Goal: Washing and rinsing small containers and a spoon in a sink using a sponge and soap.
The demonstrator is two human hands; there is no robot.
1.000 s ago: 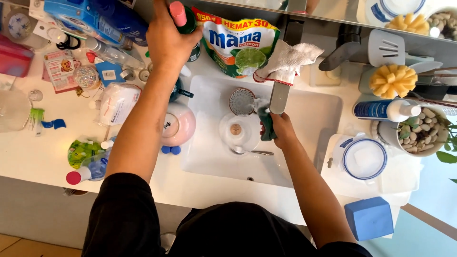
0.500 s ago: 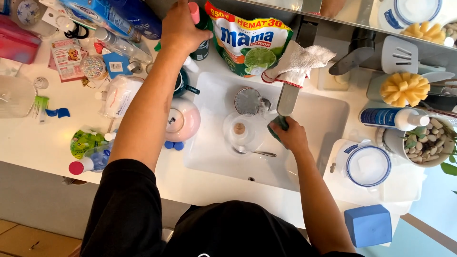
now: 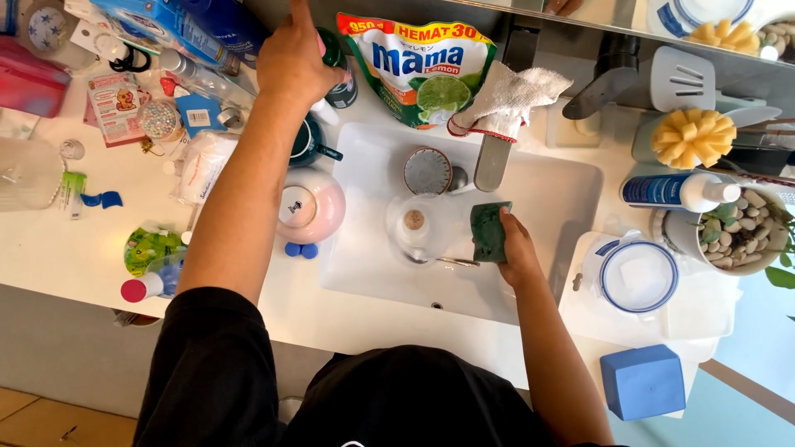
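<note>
Gripping a green scouring sponge (image 3: 489, 232), the right hand (image 3: 515, 248) holds it flat and face-up over the white sink basin (image 3: 563, 194), fingers closed on its edge, below the faucet spout (image 3: 490, 163). At its nine o'clock lie a clear glass (image 3: 411, 223) and spoon (image 3: 443, 261). The left hand (image 3: 294, 62) wraps shut around a dark green pump bottle (image 3: 339, 79) at eleven o'clock, palm over the pump, beside a dish-soap refill pouch (image 3: 418, 70).

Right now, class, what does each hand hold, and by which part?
The right hand grips a green sponge by its right edge. The left hand clasps a dark green bottle near its top.
</note>
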